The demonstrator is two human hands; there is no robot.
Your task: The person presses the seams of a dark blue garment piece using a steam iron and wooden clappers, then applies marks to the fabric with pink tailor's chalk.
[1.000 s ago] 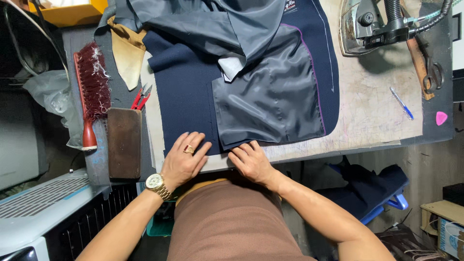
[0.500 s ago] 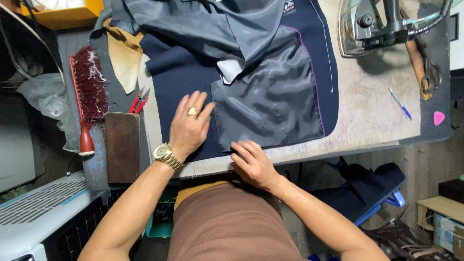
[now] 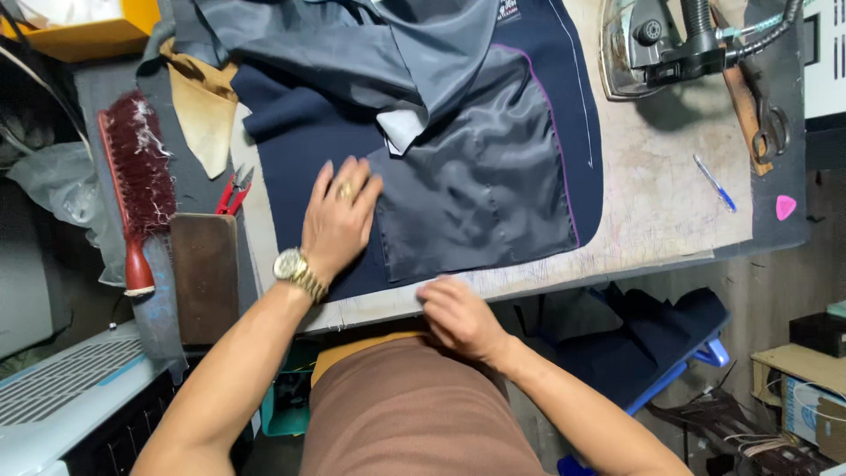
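Observation:
A navy jacket piece [image 3: 308, 150] with shiny grey lining [image 3: 480, 189] lies spread on the worktable [image 3: 652, 203]. My left hand [image 3: 339, 220], with a ring and a gold watch, presses flat on the navy cloth beside the lining's left edge, fingers apart. My right hand [image 3: 458, 317] is at the table's near edge just below the jacket's hem, fingers curled; whether it pinches the hem cannot be told.
A red-handled brush [image 3: 137, 189], a brown block [image 3: 204, 273] and red snips [image 3: 233, 192] lie at the left. A steam iron [image 3: 656, 44], scissors [image 3: 768, 123], a blue pen [image 3: 714, 183] and pink chalk [image 3: 785, 207] sit at the right. Dark cloth hangs below the table.
My left hand has slid from the table's near edge up onto the navy cloth. My right hand has drawn back slightly toward the table's edge.

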